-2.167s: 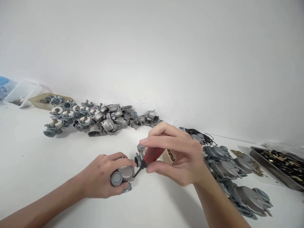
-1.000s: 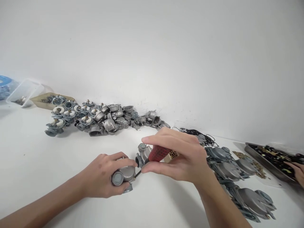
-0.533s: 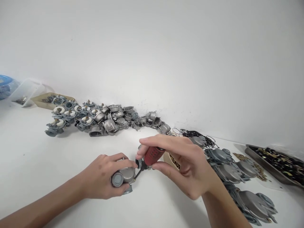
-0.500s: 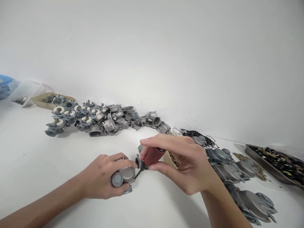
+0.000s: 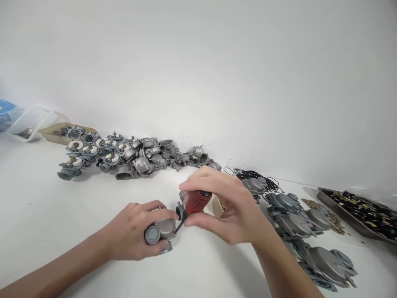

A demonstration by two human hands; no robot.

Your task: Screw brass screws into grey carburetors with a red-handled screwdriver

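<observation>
Both my forearms come in from the near edge, over a white counter [image 5: 93, 281]. Near right, a grey unit [image 5: 327, 263] with a domed cover lies on the counter.

My left grip [image 5: 135, 229] is wrapped round a domed metal unit [image 5: 166, 227], near centre: fingers over its far side, thumb along its near side, round cap showing between them. My right grip [image 5: 238, 209] pinches a red-handled screwdriver [image 5: 198, 201] between thumb and fingers. The tool is tilted, dark shaft running down to the left; its tip meets a brass-coloured spot on the right edge of the domed metal unit. Cannot tell how deeply it seats.

Just beyond the shaft: a second unit [image 5: 180, 209], mostly hidden by my right grip and the handle. A cream tub [image 5: 218, 208] is partly covered by the same grip.

Right side, further out: more grey units [image 5: 294, 225], gold-coloured small parts [image 5: 337, 225], then a metal tray [image 5: 347, 214] of black and brassy pieces. Black rings [image 5: 248, 175] lie tangled near the wall [image 5: 198, 82].

Far left of centre: heaped metal castings [image 5: 143, 165], bodies with white inserts [image 5: 89, 150], a tan bin [image 5: 51, 134], a clear box [image 5: 34, 116].
</observation>
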